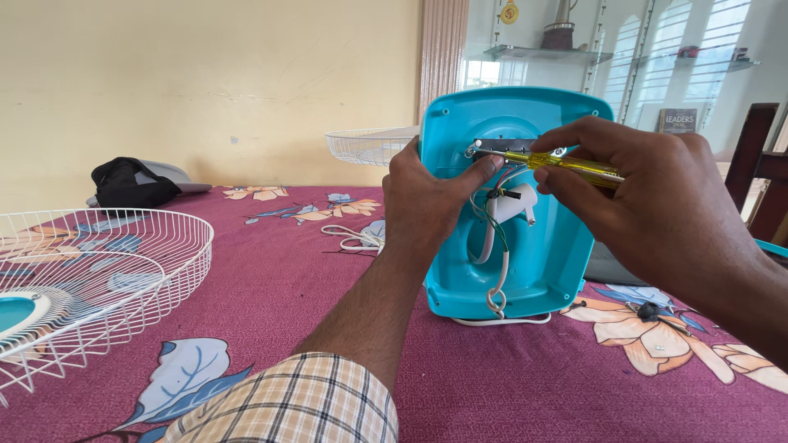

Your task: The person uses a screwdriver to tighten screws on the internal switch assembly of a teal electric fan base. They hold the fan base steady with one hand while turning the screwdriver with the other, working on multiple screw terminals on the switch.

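A turquoise plastic fan base stands on edge on the maroon flowered cloth, its hollow underside facing me. My left hand grips its left rim, thumb pressed near a metal strip at the top. My right hand holds a yellow-handled screwdriver, whose tip meets the left end of that strip. White and coloured wires hang down inside the base, and a white cord loops at its bottom.
A white wire fan guard lies at the left. Another guard sits behind the base. A black bag rests by the wall. A small black knob lies at the right. Dark wooden furniture stands far right.
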